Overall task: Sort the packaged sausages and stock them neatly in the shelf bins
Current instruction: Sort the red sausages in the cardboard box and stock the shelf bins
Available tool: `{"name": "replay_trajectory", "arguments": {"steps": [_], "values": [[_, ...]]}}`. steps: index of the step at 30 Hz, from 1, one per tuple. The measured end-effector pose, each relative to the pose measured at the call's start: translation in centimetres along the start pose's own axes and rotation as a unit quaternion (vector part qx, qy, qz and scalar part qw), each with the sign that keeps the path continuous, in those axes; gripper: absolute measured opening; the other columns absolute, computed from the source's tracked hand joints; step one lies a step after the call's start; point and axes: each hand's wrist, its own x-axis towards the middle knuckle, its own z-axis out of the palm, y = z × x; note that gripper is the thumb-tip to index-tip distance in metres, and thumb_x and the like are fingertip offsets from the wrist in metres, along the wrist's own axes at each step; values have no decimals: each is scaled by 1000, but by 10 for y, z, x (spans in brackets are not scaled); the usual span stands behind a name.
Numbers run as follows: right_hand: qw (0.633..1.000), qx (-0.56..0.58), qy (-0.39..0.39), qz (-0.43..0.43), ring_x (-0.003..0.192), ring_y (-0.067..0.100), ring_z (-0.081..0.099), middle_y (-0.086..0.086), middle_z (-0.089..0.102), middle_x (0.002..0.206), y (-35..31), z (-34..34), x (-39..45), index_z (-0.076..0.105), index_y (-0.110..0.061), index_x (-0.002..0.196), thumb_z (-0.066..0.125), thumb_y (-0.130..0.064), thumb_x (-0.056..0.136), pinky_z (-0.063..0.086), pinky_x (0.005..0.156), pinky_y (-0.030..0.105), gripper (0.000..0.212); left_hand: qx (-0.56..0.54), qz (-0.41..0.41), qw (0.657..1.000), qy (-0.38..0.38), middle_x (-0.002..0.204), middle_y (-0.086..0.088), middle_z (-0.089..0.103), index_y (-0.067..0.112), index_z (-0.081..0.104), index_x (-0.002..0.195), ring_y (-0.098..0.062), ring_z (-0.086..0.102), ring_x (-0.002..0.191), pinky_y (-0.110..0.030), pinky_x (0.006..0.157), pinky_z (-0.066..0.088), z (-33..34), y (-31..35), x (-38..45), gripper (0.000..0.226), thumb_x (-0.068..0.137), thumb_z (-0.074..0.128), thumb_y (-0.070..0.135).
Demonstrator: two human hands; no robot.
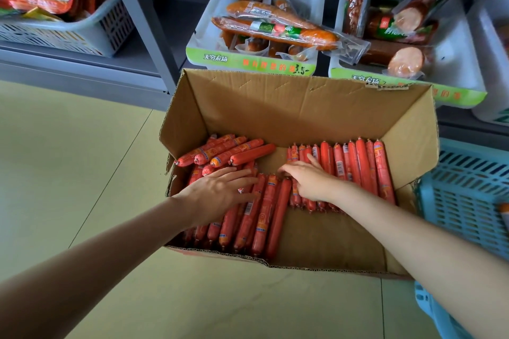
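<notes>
An open cardboard box (303,107) stands on the floor, filled with several red packaged sausages. One row (363,168) lies along the right side, a bundle (264,217) lies in the middle, and a few sausages (228,153) sit crosswise at the back left. My left hand (220,190) lies flat with straight fingers on the left-hand sausages. My right hand (308,179) reaches down among the short sausages in the middle, fingers bent over them; the grip is hidden. Two white shelf bins hold vacuum-packed orange sausages (275,27) and thick dark sausages (396,33).
A blue plastic basket (468,195) stands right of the box. A white basket (82,33) with red snack bags sits on the left shelf. A grey shelf post (143,22) rises between them. Another white bin (493,58) shows at the far right.
</notes>
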Motion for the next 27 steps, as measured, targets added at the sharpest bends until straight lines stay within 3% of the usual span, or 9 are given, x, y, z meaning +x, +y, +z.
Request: {"name": "replay_trajectory", "arguments": {"steps": [2,7,11,14,17,19,22,24,27], "values": [[1000,-26,-9,8,145,24,10,12,34,148,-9,-5,-2,32,-15,143,36,11,88,-13,115,38,61,-16,-20,999,47,131,-5,58,27,62,123,-22,54,122,-38,99,44,5,-5,-14,78,51,80,2],[999,-35,-14,4,138,28,30,15,51,134,-23,-6,-1,32,-17,144,39,7,89,-6,116,39,61,-61,-36,991,111,121,-5,65,16,64,121,-21,62,113,-39,93,48,3,-9,-24,70,55,80,1],[999,-9,-52,3,145,33,7,8,32,152,-24,-12,-6,26,-27,148,33,11,89,-1,117,38,70,-69,-48,988,129,111,-4,69,15,69,113,-20,66,103,-34,87,53,4,-9,-21,60,56,82,5],[997,-37,-63,6,145,34,6,14,29,151,-17,-13,-10,17,-29,150,35,14,85,-4,118,43,80,-46,-43,986,157,110,-3,69,16,70,111,-20,66,102,-33,93,48,6,-7,-20,42,70,70,9],[999,-43,8,26,142,27,19,10,33,150,-7,-27,-15,25,-24,148,38,13,81,6,118,38,78,-13,-62,982,178,115,-5,66,16,68,113,-23,59,110,-38,99,37,0,-8,-18,38,82,46,15],[995,-70,62,33,138,26,26,4,33,151,4,-39,-21,31,-25,145,40,11,80,17,115,36,75,-1,-100,979,178,122,-8,63,15,66,116,-28,55,117,-45,99,42,-5,-12,-14,41,82,43,19],[990,-117,56,56,138,26,19,2,24,153,26,-46,-35,31,-31,145,37,9,82,18,113,39,75,-10,-136,981,138,127,-11,59,14,62,123,-34,54,120,-54,94,47,-11,-16,-4,46,78,54,20],[985,-147,42,82,140,27,13,3,17,154,40,-47,-47,31,-31,145,39,5,85,14,114,41,70,-19,-136,981,135,126,-10,60,14,61,123,-32,57,117,-52,94,47,-15,-13,5,48,79,46,23],[972,-66,115,194,142,31,8,7,7,157,49,-49,-64,28,-25,146,41,-3,90,17,116,45,62,-79,-151,975,145,122,-15,62,7,63,120,-31,60,112,-43,93,48,-21,2,32,53,77,35,22]]}}
